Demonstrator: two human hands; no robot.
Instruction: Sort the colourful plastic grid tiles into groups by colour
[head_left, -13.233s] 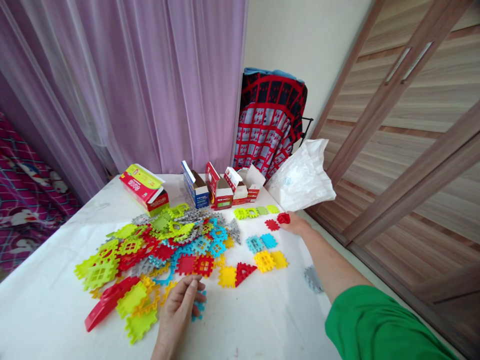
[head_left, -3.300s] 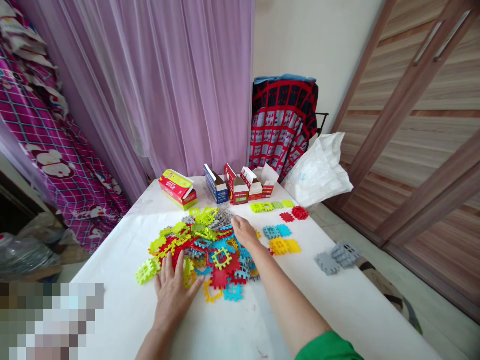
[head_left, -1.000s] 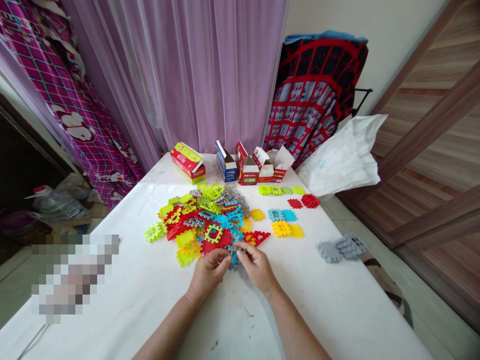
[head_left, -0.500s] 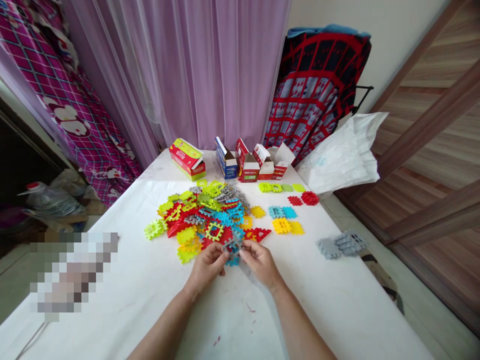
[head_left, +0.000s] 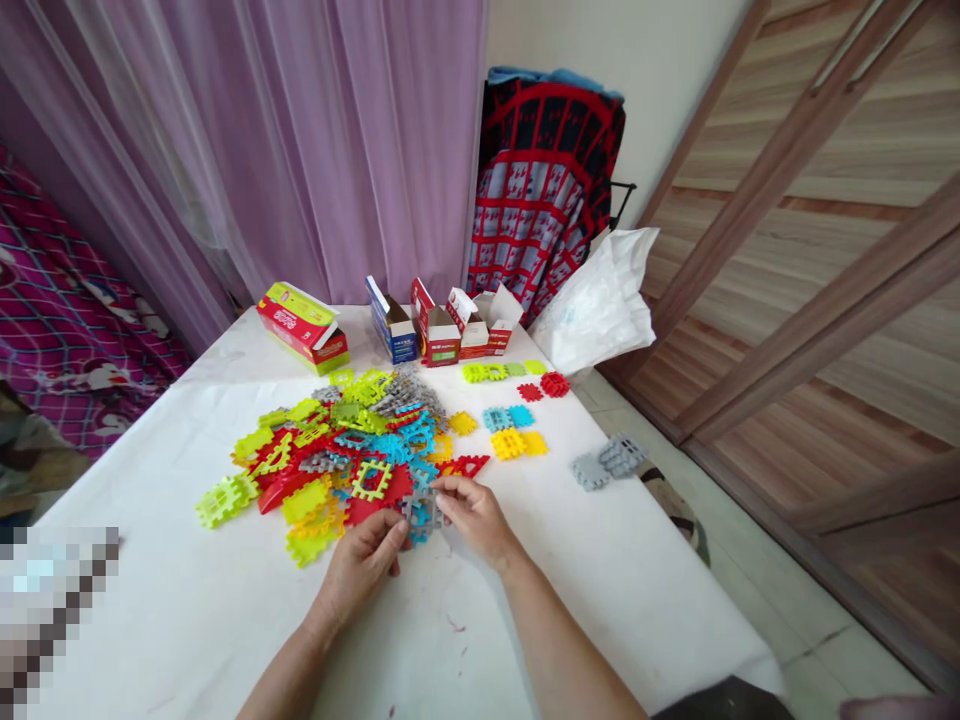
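A heap of flat plastic interlocking tiles [head_left: 341, 450] in lime, red, blue, yellow and grey lies on the white table [head_left: 540, 590]. My left hand [head_left: 360, 568] and my right hand [head_left: 474, 515] meet at the heap's near edge. Both pinch one grey tile [head_left: 421, 511] held just above the table, with a blue tile under it. Small sorted groups lie to the right: lime tiles [head_left: 495, 371], red tiles [head_left: 545, 386], blue tiles [head_left: 507, 416], yellow tiles [head_left: 517, 443] and grey tiles [head_left: 609, 462].
Several opened cardboard boxes [head_left: 439, 330] and a red and green box [head_left: 301, 327] stand along the table's far edge. A white plastic bag [head_left: 600, 305] sits at the far right corner. Purple curtains [head_left: 300, 140] hang behind; wooden doors [head_left: 810, 240] are on the right.
My hands have stayed together on the grey tile at the heap's near edge. The camera has swung, so everything sits further left in view than half a second ago.
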